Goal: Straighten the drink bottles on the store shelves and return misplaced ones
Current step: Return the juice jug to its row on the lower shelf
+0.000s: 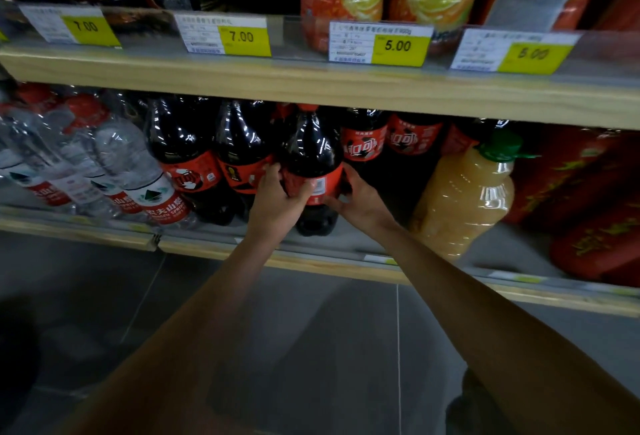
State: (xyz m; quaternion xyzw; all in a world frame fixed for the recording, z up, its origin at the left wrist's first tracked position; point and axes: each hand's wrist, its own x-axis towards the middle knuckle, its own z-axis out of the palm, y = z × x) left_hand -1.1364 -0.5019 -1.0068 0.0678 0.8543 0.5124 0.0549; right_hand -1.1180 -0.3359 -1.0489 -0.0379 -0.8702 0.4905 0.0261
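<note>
The cola bottle (313, 154) is glossy dark plastic with bright glints on its smooth shoulder; its red label (317, 188) is thin shiny film. The water bottles (114, 154) are clear ribbed plastic. The juice bottle (464, 199) is cloudy translucent plastic, its green cap (502, 147) matt. The shelf edge (242, 78) is pale matt wood; the price tags (398, 45) are paper behind a clear plastic strip (298, 36). The floor (86, 278) is smooth tile with a dull sheen

Both hands grip one cola bottle (313, 154) by its red label (320, 187), the left hand (277, 195) on its left side and the right hand (360, 199) on its right. It stands near the front edge of the lower shelf (214, 244). Other colas (194, 157) stand just left of it, water bottles (114, 161) fill the left end, and a juice jug (464, 199) stands to the right.
</note>
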